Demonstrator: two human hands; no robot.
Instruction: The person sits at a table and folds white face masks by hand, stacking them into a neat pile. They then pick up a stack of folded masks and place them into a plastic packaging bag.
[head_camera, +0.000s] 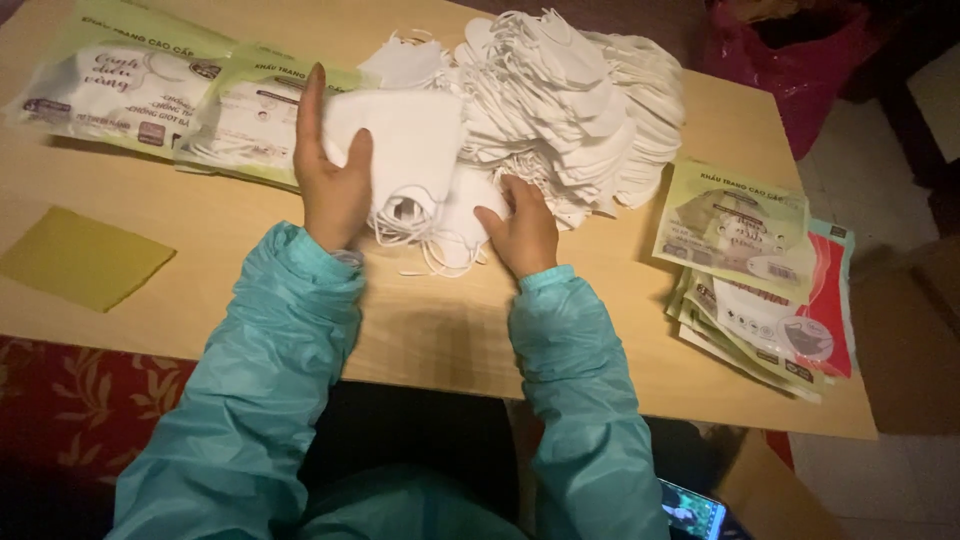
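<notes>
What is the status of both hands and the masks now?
Left hand grips white mask stack. Right hand on loose masks. Nothing blocking.

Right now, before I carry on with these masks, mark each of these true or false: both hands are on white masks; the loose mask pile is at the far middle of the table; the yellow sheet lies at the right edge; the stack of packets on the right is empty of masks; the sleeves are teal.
1. Both hands are on white masks. True: the left hand lies against a small stack of masks, and the right hand is on masks beside it.
2. The loose pile is at the far middle. True.
3. The yellow sheet lies at the right edge. False: it is on the left.
4. The packets on the right are empty. False: masks show inside.
5. The sleeves are teal. True.
</notes>
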